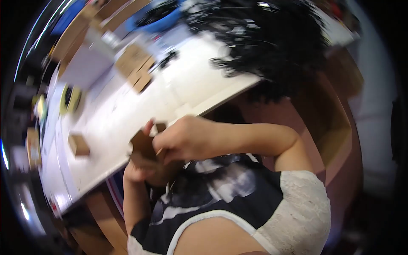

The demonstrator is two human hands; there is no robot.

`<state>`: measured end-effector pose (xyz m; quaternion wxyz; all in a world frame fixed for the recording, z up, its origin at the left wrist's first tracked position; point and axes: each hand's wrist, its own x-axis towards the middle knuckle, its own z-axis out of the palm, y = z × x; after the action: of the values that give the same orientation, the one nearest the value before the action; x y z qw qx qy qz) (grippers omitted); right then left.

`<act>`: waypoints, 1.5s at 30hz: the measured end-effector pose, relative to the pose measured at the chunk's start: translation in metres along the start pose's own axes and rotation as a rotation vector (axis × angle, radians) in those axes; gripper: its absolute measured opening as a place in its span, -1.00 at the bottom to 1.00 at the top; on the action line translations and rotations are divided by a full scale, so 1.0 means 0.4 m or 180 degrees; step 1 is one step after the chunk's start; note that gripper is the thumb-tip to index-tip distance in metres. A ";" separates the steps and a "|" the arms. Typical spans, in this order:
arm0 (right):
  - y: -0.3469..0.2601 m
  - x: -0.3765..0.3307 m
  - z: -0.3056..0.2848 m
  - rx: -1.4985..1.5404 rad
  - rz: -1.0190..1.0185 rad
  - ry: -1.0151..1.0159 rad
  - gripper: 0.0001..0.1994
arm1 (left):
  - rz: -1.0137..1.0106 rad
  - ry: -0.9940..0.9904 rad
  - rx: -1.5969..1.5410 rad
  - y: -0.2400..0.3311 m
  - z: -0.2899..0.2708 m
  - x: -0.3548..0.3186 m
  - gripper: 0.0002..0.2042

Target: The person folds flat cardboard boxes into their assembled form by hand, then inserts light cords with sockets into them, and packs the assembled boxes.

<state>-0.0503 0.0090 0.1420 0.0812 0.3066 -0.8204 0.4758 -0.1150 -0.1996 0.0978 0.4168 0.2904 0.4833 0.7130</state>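
Close to my body, at the table's near edge, I hold a small brown cardboard box (142, 146) with its flaps standing up. My left hand (139, 172) wraps round the box from the left and below, the thumb up at its far side. My right hand (182, 138) reaches across from the right, its fingers curled and closed at the box's upper edge by a flap. The inside of the box is mostly hidden by my right hand, and motion blurs the fingers.
A closed small box (78, 144) sits on the white table (114, 114) at left. Flattened cartons (135, 66) lie farther back, near a blue basin (159, 21). A large heap of black cables (272, 38) overhangs the table's right end. A yellow-rimmed round item (70, 100) stands far left.
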 end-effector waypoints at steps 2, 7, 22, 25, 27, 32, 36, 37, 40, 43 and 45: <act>0.000 0.026 0.020 0.0232 0.0079 -0.0053 -0.85 | 0.0132 0.0176 -0.0157 0.006 -0.025 -0.005 0.13; -0.006 0.076 0.039 -0.0028 -0.0511 0.1269 -0.68 | 0.0828 -0.0052 -0.0352 0.003 -0.100 0.022 0.22; -0.038 0.158 0.041 -0.0979 -0.0443 -0.0655 -0.68 | 0.1178 -0.0007 -0.0221 0.020 -0.118 -0.005 0.46; -0.039 0.162 0.041 -0.1002 -0.0587 -0.0378 -0.69 | 0.1233 0.0108 -0.0122 0.023 -0.127 -0.006 0.46; -0.048 0.170 0.025 -0.1147 -0.0551 -0.0242 -0.69 | 0.1232 0.0172 -0.0083 0.035 -0.120 -0.011 0.44; -0.041 0.183 0.012 -0.1806 -0.0567 0.0308 -0.76 | 0.2168 0.1725 0.2243 0.023 -0.080 -0.051 -0.03; -0.053 0.171 0.013 -0.1987 -0.0496 0.0111 -0.77 | 0.2043 0.1984 0.2386 0.029 -0.037 -0.053 -0.28; -0.055 0.168 0.016 -0.1947 -0.0597 0.0095 -0.77 | 0.2087 0.1854 0.2545 0.033 -0.037 -0.056 -0.34; -0.040 0.168 0.016 -0.1645 -0.0916 0.0428 -0.76 | 0.1999 0.1832 0.2182 0.048 -0.028 -0.071 -0.48; -0.040 0.126 -0.009 -0.0856 -0.0207 0.1112 -0.67 | 0.2092 0.1671 0.1557 0.035 -0.028 -0.078 -0.53; 0.030 0.130 -0.016 -0.0110 -0.0340 0.0697 -0.63 | 0.2165 0.1585 0.1224 0.028 -0.028 -0.084 -0.52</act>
<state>-0.0997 -0.0034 0.1588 0.2009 0.2947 -0.7971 0.4872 -0.1114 -0.2361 0.1037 -0.0309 0.3243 0.5695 0.7547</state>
